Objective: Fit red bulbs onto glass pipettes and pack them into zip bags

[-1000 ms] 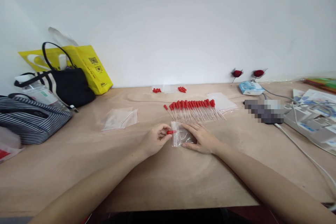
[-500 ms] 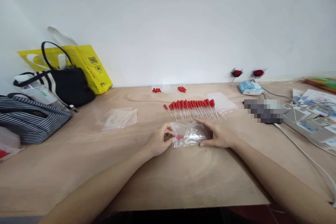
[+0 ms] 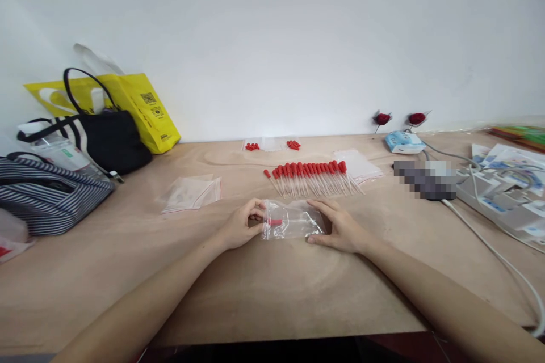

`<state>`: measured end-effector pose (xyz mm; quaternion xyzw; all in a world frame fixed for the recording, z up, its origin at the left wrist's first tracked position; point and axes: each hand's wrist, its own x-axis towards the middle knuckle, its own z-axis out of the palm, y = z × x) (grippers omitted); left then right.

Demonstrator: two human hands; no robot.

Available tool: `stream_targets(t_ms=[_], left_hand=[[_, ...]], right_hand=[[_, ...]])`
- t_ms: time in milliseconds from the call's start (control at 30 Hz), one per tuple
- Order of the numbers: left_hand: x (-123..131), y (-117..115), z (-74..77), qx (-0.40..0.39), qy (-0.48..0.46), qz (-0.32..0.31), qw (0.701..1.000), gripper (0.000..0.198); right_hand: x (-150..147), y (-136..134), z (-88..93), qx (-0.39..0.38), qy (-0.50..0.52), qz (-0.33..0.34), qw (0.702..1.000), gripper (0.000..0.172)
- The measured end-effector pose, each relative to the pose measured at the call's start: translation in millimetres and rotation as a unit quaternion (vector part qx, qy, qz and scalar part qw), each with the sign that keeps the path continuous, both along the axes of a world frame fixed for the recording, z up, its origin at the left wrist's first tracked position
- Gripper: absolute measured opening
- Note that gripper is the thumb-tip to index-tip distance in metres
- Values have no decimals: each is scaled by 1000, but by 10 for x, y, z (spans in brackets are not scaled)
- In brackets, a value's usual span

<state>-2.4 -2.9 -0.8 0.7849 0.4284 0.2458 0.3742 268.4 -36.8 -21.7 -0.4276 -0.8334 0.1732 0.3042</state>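
My left hand (image 3: pixel 242 226) pinches the left, zip-strip end of a clear zip bag (image 3: pixel 298 228) between thumb and fingers. Inside the bag, near that end, lies a dropper with a red rubber bulb (image 3: pixel 276 222); its clear stem is hard to make out through the shiny plastic. At the other end, my right hand (image 3: pixel 340 228) holds the bag across its width, thumb at the near corner and fingers at the far one. Just beyond the bag, several red-bulbed droppers (image 3: pixel 310 173) lie side by side in a row, clear stems toward me.
Flat clear zip bags (image 3: pixel 193 193) lie to the left, and another pile (image 3: pixel 357 164) at the back right. Small red pieces (image 3: pixel 252 147) rest on plastic by the wall. Handbags (image 3: pixel 110 139) stand far left; a power strip (image 3: pixel 498 195) and cables lie right.
Both hands and the zip bag have shifted left along the table, the dropper inside moving with them. The row of droppers stays put.
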Motion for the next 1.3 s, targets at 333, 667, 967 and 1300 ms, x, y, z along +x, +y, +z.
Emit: stream_targets(t_ms=[333, 667, 967, 1300], left_hand=[[116, 50, -109, 37, 26, 74, 996, 35], [66, 92, -78, -25, -15, 29, 999, 49], [-173, 473, 56, 11, 41, -36, 998, 35], [71, 1499, 3, 233, 173, -14, 957, 25]], right_hand=[[64, 35, 17, -20, 1, -2, 1000, 74], [72, 49, -8, 7, 4, 14, 1000, 58], [52, 70, -27, 0, -2, 17, 1000, 46], [56, 73, -28, -3, -12, 16, 1000, 48]])
